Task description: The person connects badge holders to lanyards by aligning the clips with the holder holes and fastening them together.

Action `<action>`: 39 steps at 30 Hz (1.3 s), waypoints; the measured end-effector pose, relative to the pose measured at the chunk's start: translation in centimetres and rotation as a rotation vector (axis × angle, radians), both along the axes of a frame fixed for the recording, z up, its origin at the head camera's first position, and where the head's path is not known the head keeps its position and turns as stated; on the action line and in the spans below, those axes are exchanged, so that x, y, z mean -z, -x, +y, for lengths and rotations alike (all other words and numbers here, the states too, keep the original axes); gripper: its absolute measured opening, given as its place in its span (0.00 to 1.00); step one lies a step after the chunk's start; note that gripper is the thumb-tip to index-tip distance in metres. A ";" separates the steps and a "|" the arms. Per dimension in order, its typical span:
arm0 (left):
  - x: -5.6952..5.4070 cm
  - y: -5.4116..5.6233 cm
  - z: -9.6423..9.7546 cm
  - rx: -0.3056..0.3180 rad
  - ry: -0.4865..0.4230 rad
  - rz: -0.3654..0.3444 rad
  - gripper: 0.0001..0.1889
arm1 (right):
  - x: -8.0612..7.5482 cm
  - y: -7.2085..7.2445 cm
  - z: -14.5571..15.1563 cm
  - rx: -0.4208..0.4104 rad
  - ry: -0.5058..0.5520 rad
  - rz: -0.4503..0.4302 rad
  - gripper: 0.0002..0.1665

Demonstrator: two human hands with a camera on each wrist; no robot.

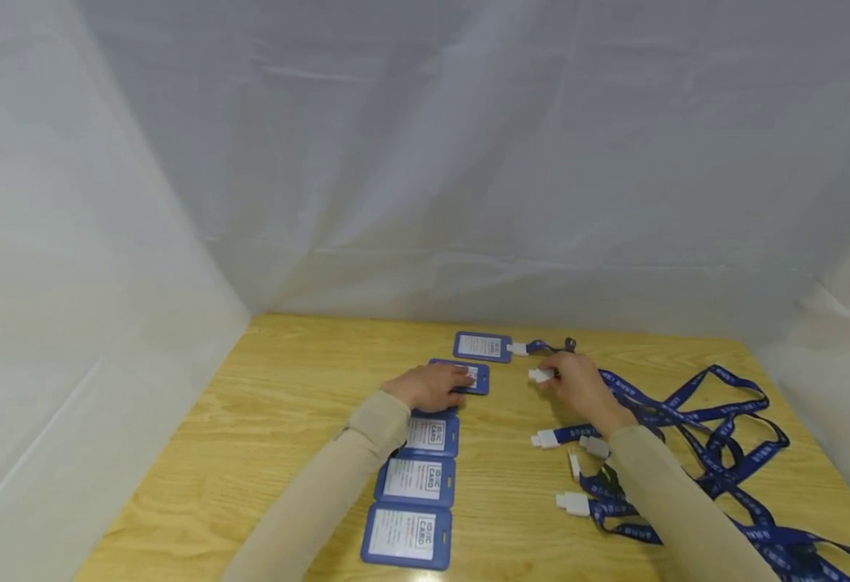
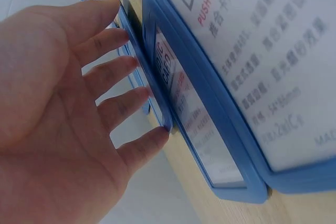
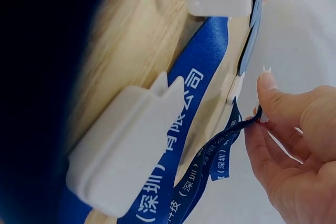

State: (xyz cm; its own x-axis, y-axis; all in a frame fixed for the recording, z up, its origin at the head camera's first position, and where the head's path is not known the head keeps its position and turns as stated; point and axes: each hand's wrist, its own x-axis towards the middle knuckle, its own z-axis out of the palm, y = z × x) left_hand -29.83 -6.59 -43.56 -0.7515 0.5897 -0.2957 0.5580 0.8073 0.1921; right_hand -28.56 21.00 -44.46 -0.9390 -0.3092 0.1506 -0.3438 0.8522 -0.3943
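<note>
My left hand rests its fingertips on a blue badge holder, second from the back in a column. In the left wrist view, the fingers of this hand are spread and fairly straight, touching the holder's edge. My right hand pinches a lanyard by its white clip, just right of that holder. The right wrist view shows the thumb and fingers of this hand holding the clip, the navy strap trailing from it. Behind them lies another badge holder joined to a lanyard clip.
More blue badge holders lie in a column toward the front. Navy lanyards are tangled over the right side of the wooden table, with white clips pointing left. White sheeting encloses the back and sides.
</note>
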 end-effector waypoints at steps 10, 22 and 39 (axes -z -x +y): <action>0.4 -0.4 1.0 0.034 0.056 0.039 0.27 | 0.3 0.0 -0.3 -0.010 0.001 -0.005 0.14; 0.8 -0.7 2.3 0.075 0.098 0.104 0.29 | 0.1 0.5 -0.1 -0.034 -0.020 -0.029 0.15; 0.6 -1.2 3.6 0.072 0.127 0.110 0.29 | 0.4 1.0 -0.7 -0.038 -0.028 -0.082 0.15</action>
